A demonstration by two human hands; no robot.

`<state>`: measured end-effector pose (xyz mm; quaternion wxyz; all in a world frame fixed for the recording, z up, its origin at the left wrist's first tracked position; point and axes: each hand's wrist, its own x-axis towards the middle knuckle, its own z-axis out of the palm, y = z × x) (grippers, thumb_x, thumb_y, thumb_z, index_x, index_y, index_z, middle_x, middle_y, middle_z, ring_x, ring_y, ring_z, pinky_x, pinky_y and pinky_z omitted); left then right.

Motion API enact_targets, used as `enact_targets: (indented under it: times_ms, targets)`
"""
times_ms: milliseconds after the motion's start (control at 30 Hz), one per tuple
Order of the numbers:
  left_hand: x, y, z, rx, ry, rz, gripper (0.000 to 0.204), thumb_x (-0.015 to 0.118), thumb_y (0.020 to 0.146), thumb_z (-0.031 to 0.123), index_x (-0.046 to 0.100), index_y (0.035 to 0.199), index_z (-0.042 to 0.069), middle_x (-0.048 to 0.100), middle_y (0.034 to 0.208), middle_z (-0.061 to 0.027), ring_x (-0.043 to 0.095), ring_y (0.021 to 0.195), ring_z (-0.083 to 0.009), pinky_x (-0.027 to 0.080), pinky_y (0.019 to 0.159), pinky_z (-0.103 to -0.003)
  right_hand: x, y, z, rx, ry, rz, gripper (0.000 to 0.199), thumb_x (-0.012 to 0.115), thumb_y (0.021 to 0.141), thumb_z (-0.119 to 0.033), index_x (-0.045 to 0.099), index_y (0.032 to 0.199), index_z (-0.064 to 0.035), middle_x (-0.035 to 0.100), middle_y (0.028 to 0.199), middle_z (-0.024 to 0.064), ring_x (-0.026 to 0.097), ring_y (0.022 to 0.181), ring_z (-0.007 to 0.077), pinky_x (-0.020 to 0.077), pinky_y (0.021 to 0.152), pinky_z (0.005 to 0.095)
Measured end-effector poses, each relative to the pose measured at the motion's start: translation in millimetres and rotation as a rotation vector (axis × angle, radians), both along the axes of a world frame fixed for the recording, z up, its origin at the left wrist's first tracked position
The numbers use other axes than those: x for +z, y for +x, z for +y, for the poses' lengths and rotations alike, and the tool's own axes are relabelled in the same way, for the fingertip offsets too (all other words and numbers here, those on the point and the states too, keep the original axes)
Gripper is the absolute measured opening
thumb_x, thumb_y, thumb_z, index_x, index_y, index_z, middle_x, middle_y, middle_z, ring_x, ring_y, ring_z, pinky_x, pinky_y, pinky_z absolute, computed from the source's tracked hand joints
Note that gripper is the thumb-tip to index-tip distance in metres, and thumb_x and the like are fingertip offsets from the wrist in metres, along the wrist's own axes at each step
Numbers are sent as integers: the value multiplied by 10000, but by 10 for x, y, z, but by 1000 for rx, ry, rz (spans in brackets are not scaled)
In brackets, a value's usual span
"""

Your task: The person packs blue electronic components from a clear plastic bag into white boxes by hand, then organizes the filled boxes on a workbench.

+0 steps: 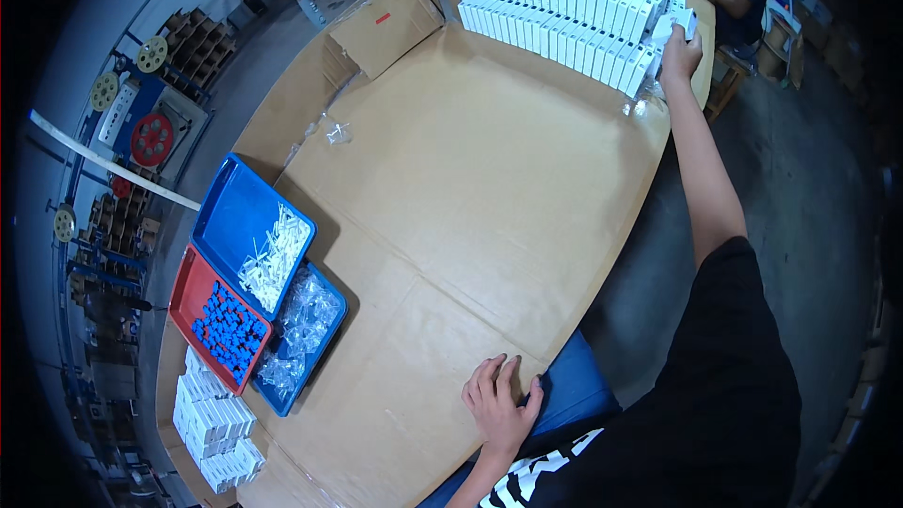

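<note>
Left hand (501, 402) lay flat, released, on cardboard-covered table (470, 188) edge; right hand (679, 49) reached far, grasping white box (679, 23) at end of white box rows (564, 0); blue trays (246, 226), red tray (218, 318) sat left, well apart

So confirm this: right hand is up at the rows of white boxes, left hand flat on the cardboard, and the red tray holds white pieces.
One thing is wrong. The head view shows the red tray holding blue pieces, not white. The right hand at the white boxes and the left hand flat on the cardboard are correct.
</note>
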<state>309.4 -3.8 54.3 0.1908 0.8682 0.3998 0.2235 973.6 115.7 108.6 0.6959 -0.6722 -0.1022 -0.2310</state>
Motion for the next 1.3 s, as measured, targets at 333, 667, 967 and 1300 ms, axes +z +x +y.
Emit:
enact_targets:
  times_ms: [333, 667, 967, 1300]
  targets:
    - [164, -68, 436, 60, -213, -293, 455, 751, 844, 150, 613, 1268, 63, 581, 1318, -149, 501, 1278, -332, 327, 1111, -472, 493, -1377, 1013, 1073, 768, 550, 534, 751, 935, -192, 476, 1314, 65, 552, 1282, 166, 600, 1170, 301, 543, 1062, 422]
    - [63, 736, 2418, -186, 26, -236, 450, 740, 888, 162, 602, 1290, 17, 551, 1326, -204, 511, 1264, -382, 412, 1087, -458, 186, -1564, 2216, 1247, 610, 658, 781, 862, 848, -249, 416, 1424, 34, 517, 1340, 142, 572, 1191, 278, 540, 1014, 432]
    - [-117, 894, 2617, -182, 85, -100, 629, 799, 855, 395, 576, 1320, 36, 534, 1342, -167, 514, 1233, -356, 404, 1057, -473, -26, -953, 3290, 421, -388, -22, 1100, 967, 610, -534, 482, 1403, 55, 598, 1330, 227, 607, 1236, 315, 519, 1023, 412]
    - [-101, 928, 2706, -216, 29, -16, 672, 798, 838, 465, 561, 1304, 42, 514, 1338, -176, 501, 1239, -370, 377, 1052, -488, -148, -527, 4127, 266, -519, -119, 1113, 911, 646, -612, 471, 1465, 0, 562, 1380, 247, 541, 1304, 391, 459, 1092, 445]
